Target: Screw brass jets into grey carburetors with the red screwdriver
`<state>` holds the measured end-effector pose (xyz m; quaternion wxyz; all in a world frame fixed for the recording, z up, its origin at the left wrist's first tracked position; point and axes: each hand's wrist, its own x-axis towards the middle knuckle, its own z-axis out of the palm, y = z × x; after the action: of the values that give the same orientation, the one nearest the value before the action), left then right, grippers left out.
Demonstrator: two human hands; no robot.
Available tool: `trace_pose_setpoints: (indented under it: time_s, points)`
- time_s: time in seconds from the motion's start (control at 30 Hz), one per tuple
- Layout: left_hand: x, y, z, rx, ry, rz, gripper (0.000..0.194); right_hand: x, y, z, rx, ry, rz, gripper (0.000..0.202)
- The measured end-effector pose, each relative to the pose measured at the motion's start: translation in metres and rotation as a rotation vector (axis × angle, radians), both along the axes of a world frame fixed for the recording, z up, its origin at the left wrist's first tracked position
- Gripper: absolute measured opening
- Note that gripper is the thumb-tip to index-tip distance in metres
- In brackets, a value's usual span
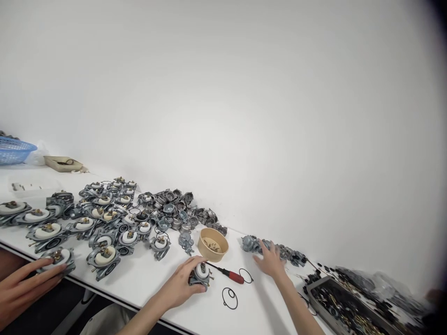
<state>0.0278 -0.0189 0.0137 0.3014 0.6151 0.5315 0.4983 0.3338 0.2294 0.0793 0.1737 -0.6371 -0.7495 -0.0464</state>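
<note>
My left hand grips a carburetor whose white float faces up, close above the white table. Over on the right, my right hand has its fingers spread above a row of grey assembled carburetors; whether the fingertips touch them I cannot tell. A red-handled screwdriver lies between my hands, its shaft pointing toward the carburetor in my left hand. Beside it are a black rubber gasket ring and another larger gasket. A round tan bowl holding small brass parts stands just behind.
At far left, another person's hand holds a carburetor. Many float-up carburetors cover the left side, with a heap of metal float bowls behind. A grey tray of mixed parts sits right. A blue basket stands far left.
</note>
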Motion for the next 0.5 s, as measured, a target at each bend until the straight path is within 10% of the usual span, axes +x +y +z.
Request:
trace_pose_setpoints:
  time_s: [0.07, 0.2, 0.33, 0.5]
  points:
    - [0.001, 0.001, -0.003, -0.008, -0.058, 0.003, 0.081, -0.052, -0.003, 0.019, 0.034, 0.162, 0.364, 0.054]
    - [-0.001, 0.000, -0.005, -0.038, -0.124, -0.021, 0.078, -0.165, 0.012, 0.034, -0.068, 0.176, 0.624, 0.043]
    - [-0.003, 0.000, -0.001, 0.025, -0.147, -0.035, 0.072, -0.247, 0.038, 0.027, -0.178, 0.179, 0.710, 0.046]
    - [-0.003, 0.002, 0.003, 0.020, -0.134, -0.039, 0.073, -0.285, 0.053, 0.013, -0.306, 0.241, 0.690, 0.035]
